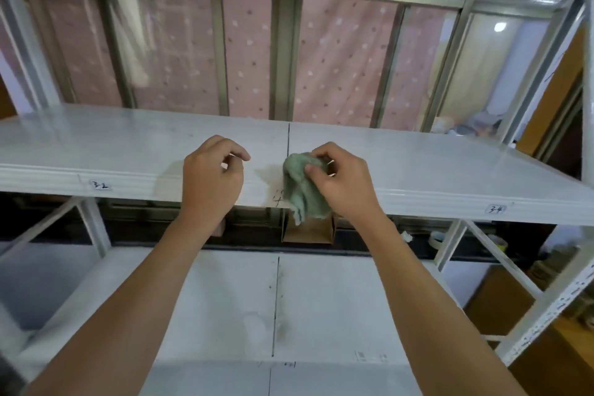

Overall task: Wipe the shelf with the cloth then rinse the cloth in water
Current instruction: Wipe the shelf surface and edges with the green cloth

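Note:
A white metal shelf point(434, 167) runs across the middle of the view, with a seam down its centre. My right hand point(344, 180) is shut on a crumpled pale green cloth point(302, 190), which hangs over the shelf's front edge just right of the seam. My left hand point(212, 177) hovers over the front edge to the left of the seam, fingers curled loosely and holding nothing. A gap of bare shelf separates the two hands.
A lower white shelf point(225, 309) lies below my forearms. A small cardboard box point(308, 231) sits under the upper shelf. White uprights point(546, 292) and braces stand at the right. A window with pink dotted curtains point(334, 61) is behind. Labels point(496, 210) mark the front edge.

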`<control>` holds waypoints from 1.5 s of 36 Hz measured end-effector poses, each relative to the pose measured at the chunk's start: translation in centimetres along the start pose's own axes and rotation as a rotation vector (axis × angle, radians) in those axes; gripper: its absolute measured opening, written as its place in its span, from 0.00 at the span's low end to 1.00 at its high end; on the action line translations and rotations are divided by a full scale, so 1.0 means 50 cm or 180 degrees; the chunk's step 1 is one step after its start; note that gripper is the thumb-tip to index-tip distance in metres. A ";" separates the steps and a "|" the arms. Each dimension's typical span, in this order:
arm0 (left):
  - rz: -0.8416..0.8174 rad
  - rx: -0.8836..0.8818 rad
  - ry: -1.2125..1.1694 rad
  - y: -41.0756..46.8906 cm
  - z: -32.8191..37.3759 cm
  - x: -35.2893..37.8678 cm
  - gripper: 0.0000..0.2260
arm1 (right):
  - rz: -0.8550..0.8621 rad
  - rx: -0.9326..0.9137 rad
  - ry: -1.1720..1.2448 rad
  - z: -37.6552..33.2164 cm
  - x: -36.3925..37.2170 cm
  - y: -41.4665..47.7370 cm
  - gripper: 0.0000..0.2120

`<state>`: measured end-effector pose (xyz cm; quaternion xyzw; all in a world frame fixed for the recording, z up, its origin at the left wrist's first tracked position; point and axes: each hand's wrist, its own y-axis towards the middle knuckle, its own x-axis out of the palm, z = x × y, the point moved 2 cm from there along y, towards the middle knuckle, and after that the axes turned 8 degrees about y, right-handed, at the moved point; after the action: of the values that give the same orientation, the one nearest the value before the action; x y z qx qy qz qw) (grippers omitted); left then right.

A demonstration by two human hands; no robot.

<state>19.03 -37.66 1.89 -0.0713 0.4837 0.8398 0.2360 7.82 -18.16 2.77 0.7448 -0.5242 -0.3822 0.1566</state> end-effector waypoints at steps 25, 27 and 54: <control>-0.0422 0.1135 0.1026 -0.041 -0.110 0.002 0.06 | -0.0856 -0.1419 -0.1660 0.014 0.110 0.004 0.14; -0.0412 0.1211 0.1045 -0.038 -0.117 -0.006 0.07 | -0.1032 -0.1638 -0.1390 -0.001 0.121 -0.011 0.13; 0.0047 0.1816 0.1453 0.013 -0.237 -0.087 0.07 | -0.0726 0.0765 -0.3056 0.057 0.140 0.182 0.19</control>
<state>21.24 -49.38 -2.28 -0.1847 0.7392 0.6353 0.1262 0.83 -27.67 3.82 0.5504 -0.4926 -0.6331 -0.2315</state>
